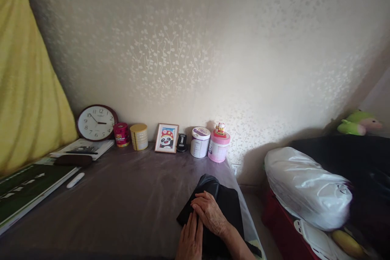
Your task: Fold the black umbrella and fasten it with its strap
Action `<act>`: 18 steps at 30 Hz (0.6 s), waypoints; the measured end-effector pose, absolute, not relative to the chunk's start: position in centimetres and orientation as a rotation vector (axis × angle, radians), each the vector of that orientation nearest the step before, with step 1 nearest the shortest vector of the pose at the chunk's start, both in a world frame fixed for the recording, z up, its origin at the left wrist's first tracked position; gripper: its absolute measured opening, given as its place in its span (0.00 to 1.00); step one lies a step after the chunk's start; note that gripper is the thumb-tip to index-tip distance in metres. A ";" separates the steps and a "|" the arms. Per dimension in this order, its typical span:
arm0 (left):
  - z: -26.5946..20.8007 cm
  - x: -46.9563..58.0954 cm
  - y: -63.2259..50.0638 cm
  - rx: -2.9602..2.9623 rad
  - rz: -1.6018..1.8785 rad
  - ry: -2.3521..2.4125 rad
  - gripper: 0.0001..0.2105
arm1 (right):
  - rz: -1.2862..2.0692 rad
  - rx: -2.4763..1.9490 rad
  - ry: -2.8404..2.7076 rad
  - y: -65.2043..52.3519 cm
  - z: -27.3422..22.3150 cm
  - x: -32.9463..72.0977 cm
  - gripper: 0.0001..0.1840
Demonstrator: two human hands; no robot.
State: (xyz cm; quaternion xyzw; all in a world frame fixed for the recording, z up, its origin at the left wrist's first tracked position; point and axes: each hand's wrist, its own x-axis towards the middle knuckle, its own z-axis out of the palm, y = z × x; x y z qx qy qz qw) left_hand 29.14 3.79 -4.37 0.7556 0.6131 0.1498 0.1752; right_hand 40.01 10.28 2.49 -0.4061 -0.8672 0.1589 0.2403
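Observation:
A black, flat, folded sheet-like thing (229,201), perhaps a bag, lies at the right edge of the table, a glossier fold sticking up at its far end. On its left part rests my left hand (192,231), palm down with the fingers stretched out. My right hand (210,212) lies across it from the right, its fingers reaching over the left fingertips and onto the black material. Neither hand visibly grips anything. What is under the palms is hidden.
Along the wall stand a clock (96,122), tins (139,137), a framed panda picture (167,138) and tubs (200,143) with a lucky cat figurine (219,129). A green book (27,187) and white pen-like object (75,180) lie left. Beyond the table's right edge sits a white plastic bag (307,189).

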 end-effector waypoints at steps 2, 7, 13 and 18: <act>-4.9 29.2 3.9 2.135 0.448 1.766 0.31 | 0.395 -1.125 -2.394 11.4 2.3 40.1 0.17; -5.1 29.3 4.0 2.129 0.431 1.782 0.30 | 0.268 -1.188 -2.425 14.4 2.0 40.4 0.18; -4.5 29.2 4.1 2.064 0.398 1.730 0.29 | 0.162 -1.391 -2.437 17.6 2.1 40.8 0.17; -4.3 28.9 4.2 2.028 0.388 1.695 0.28 | 0.182 -1.592 -2.263 19.4 2.1 40.9 0.17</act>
